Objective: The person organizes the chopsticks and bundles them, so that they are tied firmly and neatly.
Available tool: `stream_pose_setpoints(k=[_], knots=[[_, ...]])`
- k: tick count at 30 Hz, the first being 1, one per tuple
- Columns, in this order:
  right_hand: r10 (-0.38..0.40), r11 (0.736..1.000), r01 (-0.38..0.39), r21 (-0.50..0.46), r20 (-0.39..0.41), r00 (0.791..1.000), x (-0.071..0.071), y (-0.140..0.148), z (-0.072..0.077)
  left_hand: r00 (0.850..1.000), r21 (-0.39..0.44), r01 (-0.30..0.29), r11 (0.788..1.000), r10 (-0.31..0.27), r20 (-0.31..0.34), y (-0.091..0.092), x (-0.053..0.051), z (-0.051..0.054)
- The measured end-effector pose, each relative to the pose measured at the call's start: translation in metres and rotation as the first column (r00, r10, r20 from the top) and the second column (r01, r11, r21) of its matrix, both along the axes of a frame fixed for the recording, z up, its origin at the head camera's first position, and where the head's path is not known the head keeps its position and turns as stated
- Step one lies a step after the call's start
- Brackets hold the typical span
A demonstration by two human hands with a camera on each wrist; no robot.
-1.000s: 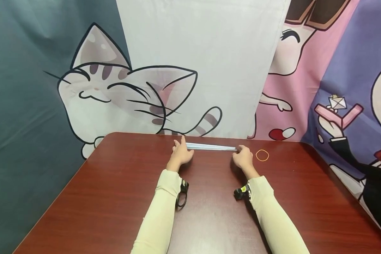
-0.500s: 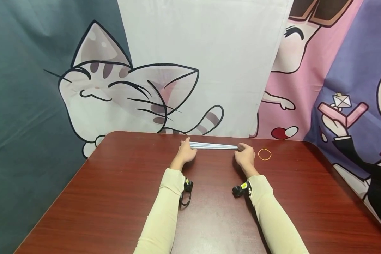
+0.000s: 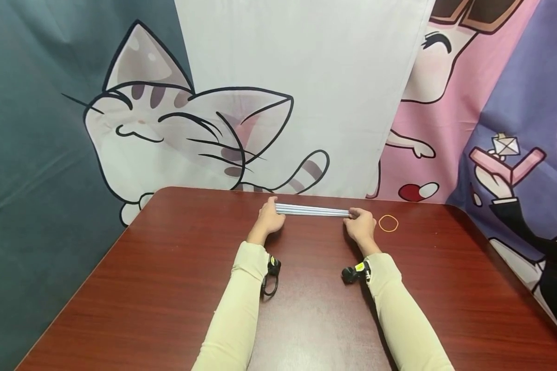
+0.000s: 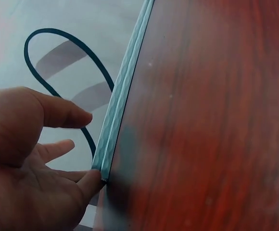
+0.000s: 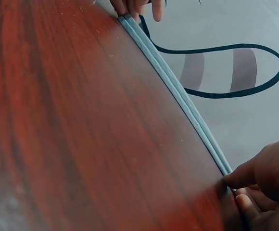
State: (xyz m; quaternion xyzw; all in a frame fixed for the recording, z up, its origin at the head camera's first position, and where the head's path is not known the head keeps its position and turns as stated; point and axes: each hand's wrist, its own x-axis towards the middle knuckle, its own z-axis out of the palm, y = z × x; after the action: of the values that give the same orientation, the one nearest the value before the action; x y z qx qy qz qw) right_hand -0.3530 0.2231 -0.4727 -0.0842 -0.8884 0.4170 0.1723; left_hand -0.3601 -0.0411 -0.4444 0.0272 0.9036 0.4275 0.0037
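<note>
Several slim pale-blue sticks (image 3: pixel 312 210), which look like chopsticks, lie side by side near the table's far edge. At their left end my left hand (image 3: pixel 271 218) touches the tips with a finger; in the left wrist view the finger nearest the camera (image 4: pixel 77 115) stands clear of them. My right hand (image 3: pixel 361 226) holds the other end, thumb (image 5: pixel 236 178) against the near side and a curled finger close by. The right wrist view shows two of the sticks lying flush together. The very ends are partly hidden by the fingers.
A thin yellow-orange ring, like a rubber band (image 3: pixel 390 231), lies on the table just right of my right hand. The reddish-brown table (image 3: pixel 167 288) ends at a printed cloth backdrop (image 3: pixel 343 103) close behind the sticks.
My left hand has moved slightly right to the sticks' left end, and its raised finger has drawn in. My right hand has closed in on the right end. The sticks now sit more evenly together.
</note>
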Motion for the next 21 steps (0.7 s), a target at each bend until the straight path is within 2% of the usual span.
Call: stream_pose_setpoints(k=[8,13,21], knots=[[0.047,0.998,-0.046,0.040,-0.027,0.999,-0.004,0.007,-0.003,0.998,0.004,-0.054,0.999,0.054,-0.009,-0.004,-0.002,-0.001],[0.119,0.988,-0.116,0.103,-0.023,0.993,-0.006,0.010,-0.001,0.997,-0.028,-0.073,0.997,0.073,-0.001,-0.009,-0.005,-0.003],[0.204,0.959,-0.208,0.193,0.041,0.978,-0.007,0.013,0.001,0.998,-0.084,-0.063,0.994,0.064,0.004,-0.012,-0.008,-0.005]])
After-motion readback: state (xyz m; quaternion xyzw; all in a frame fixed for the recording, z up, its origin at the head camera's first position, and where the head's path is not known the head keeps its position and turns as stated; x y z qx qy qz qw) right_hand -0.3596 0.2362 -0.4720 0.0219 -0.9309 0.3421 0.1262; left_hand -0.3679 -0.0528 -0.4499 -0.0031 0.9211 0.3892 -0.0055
